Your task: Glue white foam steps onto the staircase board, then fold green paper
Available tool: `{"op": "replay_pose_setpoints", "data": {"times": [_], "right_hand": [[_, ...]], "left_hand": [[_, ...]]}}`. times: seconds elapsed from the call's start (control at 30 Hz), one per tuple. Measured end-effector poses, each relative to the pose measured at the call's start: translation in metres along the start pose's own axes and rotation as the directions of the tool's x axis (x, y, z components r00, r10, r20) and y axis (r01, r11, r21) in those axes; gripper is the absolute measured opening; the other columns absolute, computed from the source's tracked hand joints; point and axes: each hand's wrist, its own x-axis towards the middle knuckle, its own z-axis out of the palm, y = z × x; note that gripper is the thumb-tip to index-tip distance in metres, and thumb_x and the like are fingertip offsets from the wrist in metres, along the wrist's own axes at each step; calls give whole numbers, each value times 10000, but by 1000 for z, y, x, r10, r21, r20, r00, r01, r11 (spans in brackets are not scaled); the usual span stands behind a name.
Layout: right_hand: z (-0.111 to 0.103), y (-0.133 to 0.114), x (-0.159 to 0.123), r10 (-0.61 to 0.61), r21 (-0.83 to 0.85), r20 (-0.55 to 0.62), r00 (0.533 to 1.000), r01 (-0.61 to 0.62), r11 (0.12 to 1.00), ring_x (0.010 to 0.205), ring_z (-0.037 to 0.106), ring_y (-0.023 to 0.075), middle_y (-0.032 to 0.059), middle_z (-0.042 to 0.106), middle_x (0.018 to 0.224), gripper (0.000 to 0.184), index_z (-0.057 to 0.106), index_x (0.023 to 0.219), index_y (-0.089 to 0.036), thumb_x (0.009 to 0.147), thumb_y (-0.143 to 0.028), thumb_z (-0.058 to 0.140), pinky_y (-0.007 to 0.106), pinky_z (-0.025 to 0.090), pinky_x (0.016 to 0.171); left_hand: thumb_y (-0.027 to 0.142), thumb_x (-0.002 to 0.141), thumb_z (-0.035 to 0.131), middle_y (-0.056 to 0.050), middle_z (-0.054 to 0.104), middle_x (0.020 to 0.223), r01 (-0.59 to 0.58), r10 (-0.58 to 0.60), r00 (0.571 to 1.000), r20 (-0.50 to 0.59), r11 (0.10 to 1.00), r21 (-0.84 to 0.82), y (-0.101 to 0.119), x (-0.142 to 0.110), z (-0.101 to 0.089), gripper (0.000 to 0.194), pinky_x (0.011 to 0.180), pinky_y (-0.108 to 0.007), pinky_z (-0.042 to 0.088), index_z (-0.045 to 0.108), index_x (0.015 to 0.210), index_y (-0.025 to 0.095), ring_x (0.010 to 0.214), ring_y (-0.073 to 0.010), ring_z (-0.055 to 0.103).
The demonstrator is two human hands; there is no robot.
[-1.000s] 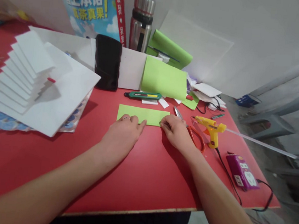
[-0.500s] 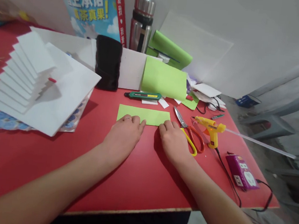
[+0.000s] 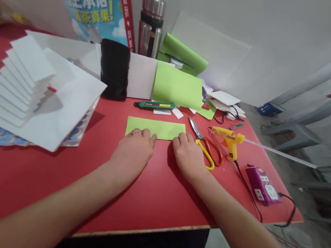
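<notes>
A strip of light green paper [image 3: 160, 129] lies flat on the red table, its long side running left to right. My left hand [image 3: 135, 149], with a ring on one finger, has its fingers bent over the strip's near left part. At the near right corner, my right hand [image 3: 188, 154] grips the same edge with curled fingers. Both sets of fingertips are partly hidden, and the thumbs are hard to make out. Scissors [image 3: 203, 140] with one yellow and one red handle lie partly open, just beyond my right hand.
Right of the scissors stand a yellow glue gun [image 3: 230, 140] and a purple box [image 3: 262, 185] with cords. Behind the strip lie a green utility knife [image 3: 155, 105], folded green paper [image 3: 178, 86] and a black phone-like object [image 3: 114, 70]. White folded paper [image 3: 67, 102] sits left; a steel flask [image 3: 150, 27] stands behind.
The view has shifted slightly, so everything appears a little further left. Both hands stay at the near edge of the green strip, with hardly any movement.
</notes>
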Motion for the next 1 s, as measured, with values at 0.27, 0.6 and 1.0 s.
{"op": "replay_pose_setpoints", "data": {"times": [0.27, 0.6, 1.0], "right_hand": [[5, 4, -4, 13, -3, -38, 999, -13, 1000, 897, 542, 261, 145, 658, 986, 175, 693, 979, -137, 999, -63, 536, 344, 334, 635], [5, 12, -6, 20, 50, -35, 999, -19, 999, 933, 525, 263, 133, 653, 1047, 199, 688, 1021, -152, 1022, -77, 503, 359, 310, 635], [16, 20, -2, 39, 210, -94, 995, -19, 977, 981, 502, 275, 135, 659, 1124, 262, 692, 1067, -141, 1036, -69, 442, 368, 380, 823]], "left_hand": [[-39, 988, 339, -156, 697, 1042, -69, 70, 997, -42, 997, 36, -6, 1, 4, 549, 667, -339, 530, 637, 1414, 137, 952, -302, 695], [-94, 888, 367, -156, 701, 934, -54, 56, 992, -117, 998, 16, -19, 4, 5, 400, 546, -331, 418, 704, 972, 104, 875, -294, 711], [32, 963, 417, -161, 679, 953, -65, 52, 990, -132, 993, -101, -41, 7, 11, 292, 630, -382, 449, 692, 934, 124, 882, -306, 674]]}}
